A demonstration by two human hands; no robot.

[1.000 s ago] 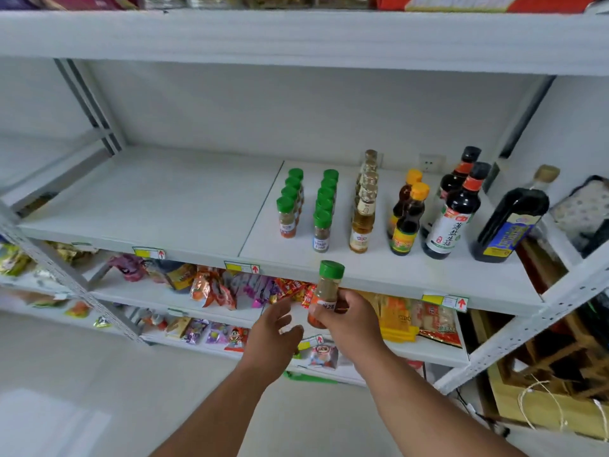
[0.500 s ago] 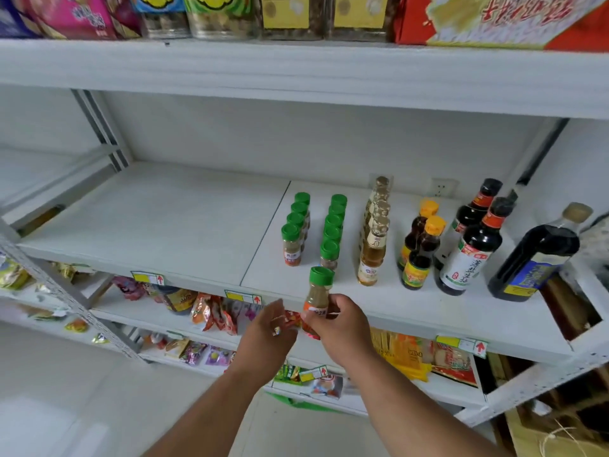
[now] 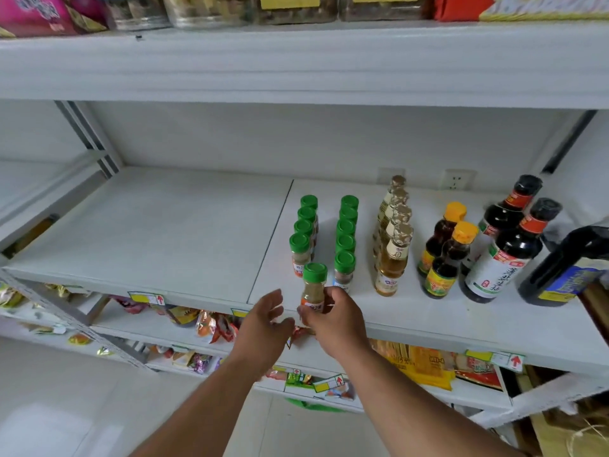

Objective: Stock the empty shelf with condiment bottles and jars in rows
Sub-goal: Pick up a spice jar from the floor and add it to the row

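Note:
My right hand [image 3: 333, 319] grips a small green-capped spice jar [image 3: 313, 286] upright at the front of the white shelf [image 3: 158, 232], just ahead of the left row of green-capped jars [image 3: 304, 230]. Whether the jar's base touches the shelf is hidden by my fingers. A second row of green-capped jars [image 3: 346, 235] stands beside it. My left hand [image 3: 263, 328] hovers open just left of the held jar, holding nothing.
To the right stand a row of pale vinegar bottles [image 3: 392, 245], two yellow-capped bottles [image 3: 445, 255], dark soy bottles [image 3: 507, 255] and a large dark bottle [image 3: 566, 268]. The shelf above [image 3: 296, 61] hangs low. Snack packets [image 3: 211, 324] fill the lower shelves.
My right hand has carried the jar up and forward from below the shelf edge to the front of the left jar row. My left hand has followed alongside, still open.

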